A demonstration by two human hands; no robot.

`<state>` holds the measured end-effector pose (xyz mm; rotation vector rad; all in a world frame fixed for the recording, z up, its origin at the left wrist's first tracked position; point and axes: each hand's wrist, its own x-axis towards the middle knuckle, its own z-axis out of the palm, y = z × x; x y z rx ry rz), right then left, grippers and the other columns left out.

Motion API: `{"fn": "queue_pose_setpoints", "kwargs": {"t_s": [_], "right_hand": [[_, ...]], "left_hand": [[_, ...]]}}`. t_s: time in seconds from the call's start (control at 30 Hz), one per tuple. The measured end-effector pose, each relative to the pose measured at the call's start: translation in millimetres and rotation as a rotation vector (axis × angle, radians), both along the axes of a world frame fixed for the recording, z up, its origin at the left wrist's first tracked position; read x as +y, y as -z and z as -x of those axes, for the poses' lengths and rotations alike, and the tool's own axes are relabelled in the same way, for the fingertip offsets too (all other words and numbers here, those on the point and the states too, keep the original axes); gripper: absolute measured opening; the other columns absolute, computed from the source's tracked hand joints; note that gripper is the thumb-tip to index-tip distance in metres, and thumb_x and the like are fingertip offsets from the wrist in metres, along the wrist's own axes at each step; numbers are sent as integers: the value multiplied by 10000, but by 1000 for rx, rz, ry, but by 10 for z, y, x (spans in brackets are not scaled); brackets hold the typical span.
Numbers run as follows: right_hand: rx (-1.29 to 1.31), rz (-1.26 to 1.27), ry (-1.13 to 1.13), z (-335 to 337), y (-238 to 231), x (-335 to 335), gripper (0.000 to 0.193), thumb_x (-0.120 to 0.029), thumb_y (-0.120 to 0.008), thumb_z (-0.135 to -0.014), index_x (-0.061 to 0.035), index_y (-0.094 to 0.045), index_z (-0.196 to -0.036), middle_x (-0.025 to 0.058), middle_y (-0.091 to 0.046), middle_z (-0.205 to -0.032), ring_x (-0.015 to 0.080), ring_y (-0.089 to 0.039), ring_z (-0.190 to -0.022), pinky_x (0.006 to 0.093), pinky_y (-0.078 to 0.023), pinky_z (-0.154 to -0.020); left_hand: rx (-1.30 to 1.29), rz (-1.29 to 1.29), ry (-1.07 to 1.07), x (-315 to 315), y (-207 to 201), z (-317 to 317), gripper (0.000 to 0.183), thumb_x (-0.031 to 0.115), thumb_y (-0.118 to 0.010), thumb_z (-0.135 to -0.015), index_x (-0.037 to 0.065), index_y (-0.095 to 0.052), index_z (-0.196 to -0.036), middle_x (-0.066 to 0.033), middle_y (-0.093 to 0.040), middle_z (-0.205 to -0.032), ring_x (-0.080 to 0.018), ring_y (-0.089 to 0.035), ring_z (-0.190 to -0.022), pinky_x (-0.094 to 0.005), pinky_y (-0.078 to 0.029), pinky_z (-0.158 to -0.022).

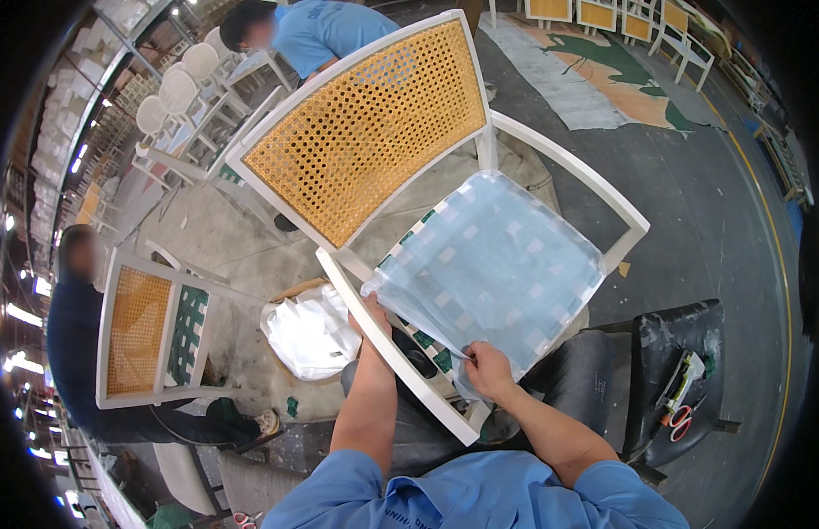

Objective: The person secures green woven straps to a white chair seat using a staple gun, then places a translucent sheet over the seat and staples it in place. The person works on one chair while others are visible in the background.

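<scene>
Both hands work the clear plastic sheet over the white chair seat: left hand pinches its rear corner, right hand grips the front edge. Covering appears underway; next, pull it taut and even.

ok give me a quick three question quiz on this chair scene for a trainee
1. True or false: the left hand rests on the clear plastic sheet at the near-left corner of the white chair.
2. What is the chair's backrest panel made of?
A. solid wood
B. woven cane
C. padded fabric
3. Fill in: the right hand pinches the sheet's ____ edge.

Key
1. True
2. B
3. front; it grips the plastic by the front rail, with green and white webbing showing under the sheet.
</scene>
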<state>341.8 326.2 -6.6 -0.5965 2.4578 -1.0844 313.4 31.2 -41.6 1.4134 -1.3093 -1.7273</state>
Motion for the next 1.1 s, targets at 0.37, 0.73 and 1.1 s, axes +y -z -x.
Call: {"fn": "queue_pose_setpoints", "kwargs": {"t_s": [0.37, 0.73, 1.1], "right_hand": [[-70, 29, 6, 59, 14, -4, 176, -196, -678, -903, -57, -672, -1010, 189, -693, -988, 427, -674, -940, 524, -531, -822], [-66, 20, 23, 71, 43, 35, 169, -202, -683, -901, -65, -681, -999, 182, -694, -977, 419, -676, -927, 515, -530, -812], [15, 73, -2, 56, 82, 33, 188, -217, -719, -886, -59, -680, -981, 168, -696, -911, 380, -688, -852, 479, -537, -757]], "left_hand": [[66, -441, -64, -348, -79, -10, 262, 342, -645, -1049, 99, -558, -1003, -44, -520, -745, -194, -531, -575, -385, -449, -503], [-200, -167, 233, 305, -248, -157, 354, 340, -817, -940, 45, -641, -856, -39, -568, -694, -180, -531, -544, -337, -452, -495], [-114, -120, 268, 266, -246, -105, 305, 265, -755, -968, -7, -654, -875, -47, -551, -660, -173, -513, -517, -329, -409, -460]]}}
